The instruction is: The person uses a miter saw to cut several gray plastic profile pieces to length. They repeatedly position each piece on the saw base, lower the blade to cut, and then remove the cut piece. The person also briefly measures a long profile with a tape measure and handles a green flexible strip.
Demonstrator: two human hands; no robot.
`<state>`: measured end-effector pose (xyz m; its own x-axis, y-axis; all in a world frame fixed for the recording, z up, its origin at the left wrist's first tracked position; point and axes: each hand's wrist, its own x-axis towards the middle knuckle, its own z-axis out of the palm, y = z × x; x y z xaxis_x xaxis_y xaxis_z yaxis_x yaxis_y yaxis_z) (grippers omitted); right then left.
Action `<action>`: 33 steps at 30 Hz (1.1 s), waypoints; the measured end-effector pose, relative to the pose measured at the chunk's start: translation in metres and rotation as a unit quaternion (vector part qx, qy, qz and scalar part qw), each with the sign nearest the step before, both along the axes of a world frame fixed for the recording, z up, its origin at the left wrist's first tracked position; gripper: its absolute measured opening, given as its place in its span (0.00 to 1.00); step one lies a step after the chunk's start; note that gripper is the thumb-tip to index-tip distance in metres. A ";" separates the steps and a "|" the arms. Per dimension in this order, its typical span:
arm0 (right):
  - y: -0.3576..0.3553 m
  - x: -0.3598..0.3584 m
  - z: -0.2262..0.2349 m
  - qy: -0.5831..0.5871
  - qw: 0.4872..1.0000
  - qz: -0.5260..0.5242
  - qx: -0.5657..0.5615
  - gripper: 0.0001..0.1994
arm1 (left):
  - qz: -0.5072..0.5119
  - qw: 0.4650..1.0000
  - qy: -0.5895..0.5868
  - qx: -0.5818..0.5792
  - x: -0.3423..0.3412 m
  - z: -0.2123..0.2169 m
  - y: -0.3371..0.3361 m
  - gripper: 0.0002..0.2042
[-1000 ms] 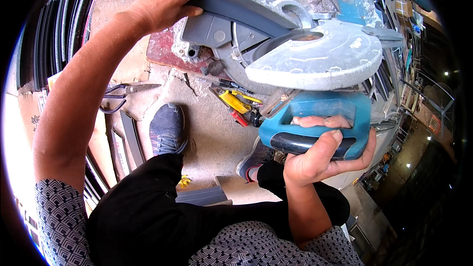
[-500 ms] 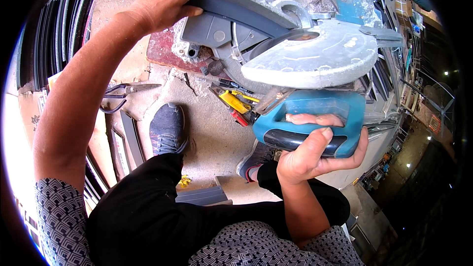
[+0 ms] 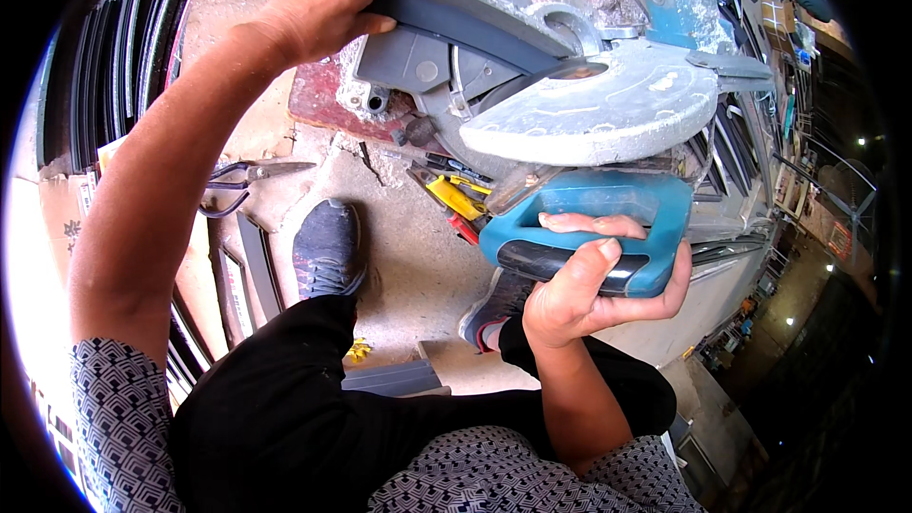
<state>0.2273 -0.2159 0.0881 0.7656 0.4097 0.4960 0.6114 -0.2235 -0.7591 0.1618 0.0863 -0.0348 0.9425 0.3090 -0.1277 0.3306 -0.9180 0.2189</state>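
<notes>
My left hand (image 3: 328, 9) presses a dark grey strip (image 3: 465, 30) against the raised fence of a dusty mitre saw (image 3: 608, 109), its thumb along the near side and its fingers over the top. The strip runs right toward the saw's rounded blade guard, where its far end is hidden. My right hand (image 3: 598, 290) is wrapped round the saw's teal and black D-shaped handle (image 3: 655, 199), fingertips showing through the opening and the thumb on the near side. The guard covers most of the blade.
Scissors (image 3: 252, 173) and yellow and red hand tools (image 3: 456, 199) lie on the floor beyond my shoes (image 3: 328, 247). Long dark strips (image 3: 104, 85) are stacked at the left. Grey offcuts (image 3: 394, 377) lie between my legs. Pale dust coats the red board (image 3: 323, 100) under the saw.
The saw's handle and guard have shifted slightly left, with my right hand still round the handle. My left hand keeps its place on the strip.
</notes>
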 end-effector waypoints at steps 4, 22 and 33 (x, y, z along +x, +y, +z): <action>0.004 0.003 0.015 0.036 0.999 -0.028 -0.005 0.31 | 0.000 1.000 -0.013 -0.005 -0.001 -0.001 -0.001 0.27; -0.036 0.201 0.171 0.317 0.948 0.004 0.018 0.20 | -0.013 1.000 -0.013 -0.023 0.000 -0.009 0.004 0.25; -0.044 0.293 0.196 0.389 0.920 0.018 -0.029 0.19 | 0.019 0.991 -0.074 -0.113 -0.079 -0.012 -0.013 0.27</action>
